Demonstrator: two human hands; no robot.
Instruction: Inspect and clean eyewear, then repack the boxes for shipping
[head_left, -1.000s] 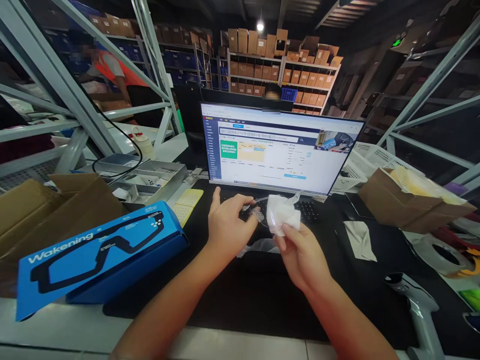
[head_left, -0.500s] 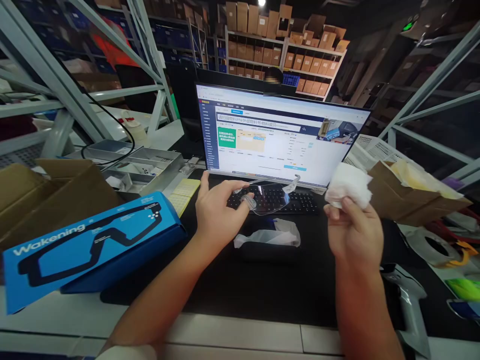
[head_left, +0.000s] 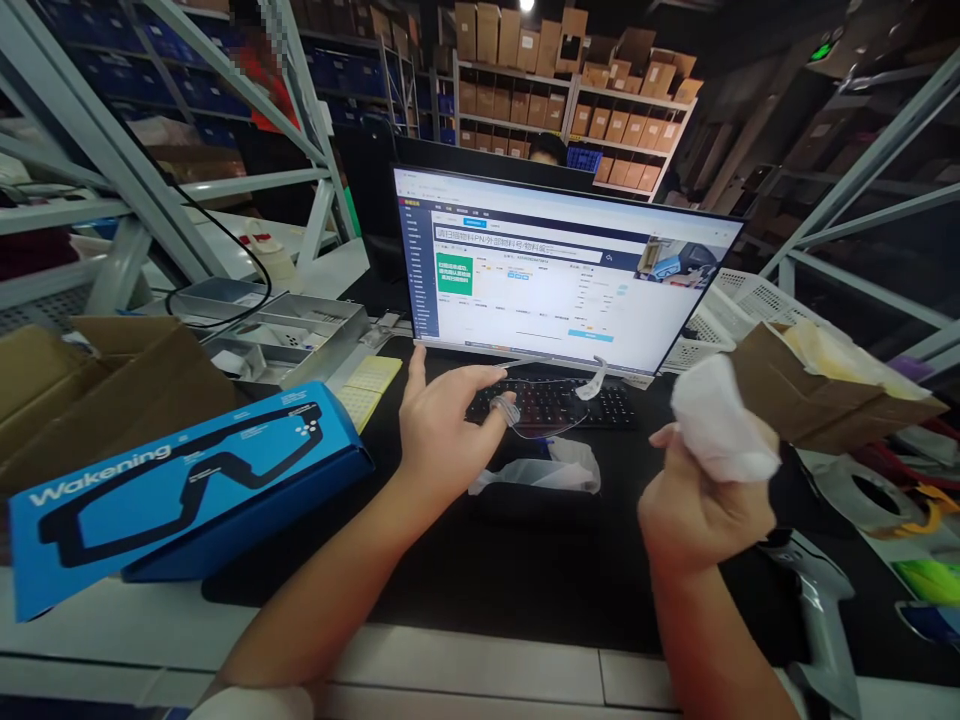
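1. The left hand grips the left end of a clear lens between thumb and fingers; a crumpled clear bit shows at the thumb.
2. The lens is held over the keyboard, near the middle of the table and well in from its near edge. A curled clear strip stands at its right end.
3. The right hand is closed on a white wipe, well apart from the lens, toward the table's right edge.
4. Just nearer than the keyboard, a translucent sleeve lies on the black mat.
5. The monitor stands behind the keyboard, toward the table's far edge.
6. Near the table's near left corner, a blue box marked "Wakening" lies tilted in front of an open carton; a yellow pad is just beyond its right end.
7. Toward the near right corner are 2 things: a scanner and, farther back, a tape roll.
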